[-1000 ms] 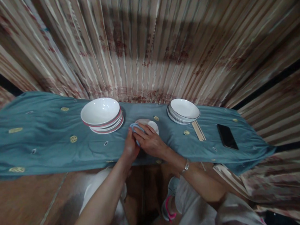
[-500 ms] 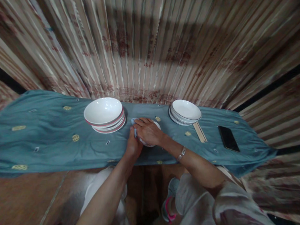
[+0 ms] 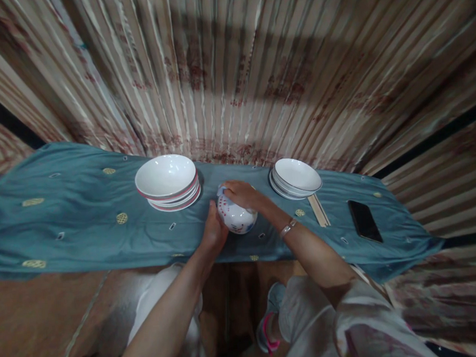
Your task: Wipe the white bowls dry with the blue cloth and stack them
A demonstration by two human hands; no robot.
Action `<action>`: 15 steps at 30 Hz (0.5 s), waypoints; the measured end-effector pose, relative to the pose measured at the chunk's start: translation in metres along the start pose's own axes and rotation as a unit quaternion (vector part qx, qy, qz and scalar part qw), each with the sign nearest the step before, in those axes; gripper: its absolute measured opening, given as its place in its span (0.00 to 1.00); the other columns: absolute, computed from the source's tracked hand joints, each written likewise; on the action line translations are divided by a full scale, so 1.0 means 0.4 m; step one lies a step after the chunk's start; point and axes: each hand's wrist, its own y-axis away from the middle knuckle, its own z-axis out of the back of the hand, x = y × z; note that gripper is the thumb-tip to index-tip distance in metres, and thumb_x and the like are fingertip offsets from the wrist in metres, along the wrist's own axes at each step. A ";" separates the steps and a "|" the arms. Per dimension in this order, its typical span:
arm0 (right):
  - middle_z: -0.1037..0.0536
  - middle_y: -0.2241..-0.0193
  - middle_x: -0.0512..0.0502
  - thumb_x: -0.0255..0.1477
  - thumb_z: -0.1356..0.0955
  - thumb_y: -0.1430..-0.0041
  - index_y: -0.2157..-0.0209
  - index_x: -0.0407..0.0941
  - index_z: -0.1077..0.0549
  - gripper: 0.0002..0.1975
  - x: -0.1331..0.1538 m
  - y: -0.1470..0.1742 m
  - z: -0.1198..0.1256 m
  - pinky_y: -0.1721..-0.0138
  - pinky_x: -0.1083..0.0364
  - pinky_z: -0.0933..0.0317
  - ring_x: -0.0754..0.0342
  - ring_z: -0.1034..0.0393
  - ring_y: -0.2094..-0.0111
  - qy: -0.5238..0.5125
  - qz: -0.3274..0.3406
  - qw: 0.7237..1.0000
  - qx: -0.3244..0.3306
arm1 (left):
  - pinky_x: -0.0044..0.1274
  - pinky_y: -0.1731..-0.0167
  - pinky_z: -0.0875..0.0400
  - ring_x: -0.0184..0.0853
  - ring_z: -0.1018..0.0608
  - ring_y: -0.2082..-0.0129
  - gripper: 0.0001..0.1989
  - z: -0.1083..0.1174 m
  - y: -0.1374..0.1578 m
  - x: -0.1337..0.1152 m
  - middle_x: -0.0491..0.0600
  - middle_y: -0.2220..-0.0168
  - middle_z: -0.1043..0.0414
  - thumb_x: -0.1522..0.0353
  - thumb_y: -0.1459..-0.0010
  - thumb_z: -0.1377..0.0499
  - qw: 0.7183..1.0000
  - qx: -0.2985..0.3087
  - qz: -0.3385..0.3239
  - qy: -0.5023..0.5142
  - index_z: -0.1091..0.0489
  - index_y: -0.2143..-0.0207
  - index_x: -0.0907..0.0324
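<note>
Firmly in left hand (image 3: pixel 215 229), patterned bowl (image 3: pixel 237 217), with right hand (image 3: pixel 242 193) over its top, around blue cloth (image 3: pixel 221 191).

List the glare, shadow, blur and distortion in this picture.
Head view: glare spots inside the big bowl and small glints on the patterned bowl; head view: a broad shadow darkening the upper curtain; head view: curtain folds fanning outward, probably wide-lens stretch; head view: the curtain's lower right looks soft and smeared.
</note>
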 end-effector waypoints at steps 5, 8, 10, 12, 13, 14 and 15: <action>0.20 0.52 0.43 0.27 0.42 0.31 0.52 0.42 0.24 0.16 -0.056 -0.017 -0.004 0.47 0.53 0.37 0.52 0.28 0.51 -0.059 -0.019 0.998 0.008 | 0.33 0.35 0.37 0.41 0.28 0.37 0.26 -0.009 0.009 -0.001 0.59 0.48 0.21 0.62 0.28 0.58 1.000 -0.007 0.000 -0.024 0.34 0.39 0.69; 0.19 0.60 0.47 0.28 0.41 0.32 0.58 0.44 0.23 0.15 -0.100 -0.020 -0.015 0.53 0.54 0.34 0.53 0.27 0.59 -0.119 -0.042 0.992 -0.007 | 0.34 0.35 0.36 0.42 0.28 0.37 0.27 -0.011 0.011 -0.002 0.59 0.47 0.22 0.62 0.28 0.58 1.000 0.008 0.001 -0.025 0.34 0.39 0.69; 0.20 0.66 0.50 0.29 0.40 0.34 0.63 0.45 0.23 0.14 -0.130 -0.019 -0.025 0.55 0.53 0.33 0.53 0.28 0.64 -0.196 -0.072 0.977 -0.033 | 0.34 0.35 0.36 0.43 0.28 0.37 0.27 -0.010 0.011 -0.002 0.59 0.47 0.22 0.61 0.28 0.58 1.000 0.015 0.002 -0.023 0.34 0.39 0.68; 0.21 0.70 0.51 0.29 0.39 0.36 0.67 0.45 0.23 0.14 -0.153 -0.013 -0.033 0.56 0.52 0.32 0.53 0.29 0.67 -0.240 -0.090 0.965 -0.051 | 0.35 0.36 0.36 0.43 0.28 0.37 0.27 -0.009 0.011 -0.002 0.58 0.47 0.22 0.61 0.28 0.58 1.000 0.014 0.005 -0.025 0.33 0.39 0.67; 0.21 0.70 0.51 0.29 0.40 0.36 0.68 0.46 0.23 0.14 -0.162 -0.008 -0.036 0.55 0.51 0.32 0.52 0.29 0.66 -0.247 -0.094 0.963 -0.056 | 0.34 0.36 0.36 0.43 0.28 0.38 0.27 -0.008 0.012 -0.003 0.59 0.47 0.22 0.61 0.28 0.58 0.999 0.012 0.008 -0.028 0.33 0.39 0.68; 0.20 0.70 0.50 0.28 0.40 0.37 0.68 0.46 0.23 0.14 -0.168 -0.002 -0.039 0.54 0.51 0.32 0.52 0.28 0.65 -0.249 -0.095 0.962 -0.058 | 0.34 0.36 0.36 0.43 0.28 0.38 0.27 -0.006 0.012 -0.003 0.59 0.47 0.22 0.60 0.29 0.58 0.999 0.010 0.011 -0.033 0.33 0.39 0.68; 0.20 0.68 0.49 0.28 0.40 0.37 0.69 0.45 0.23 0.14 -0.172 0.007 -0.041 0.51 0.50 0.33 0.51 0.27 0.63 -0.253 -0.095 0.961 -0.062 | 0.34 0.36 0.36 0.44 0.28 0.38 0.27 -0.005 0.012 -0.004 0.59 0.47 0.22 0.60 0.29 0.57 0.999 0.008 0.014 -0.037 0.33 0.39 0.68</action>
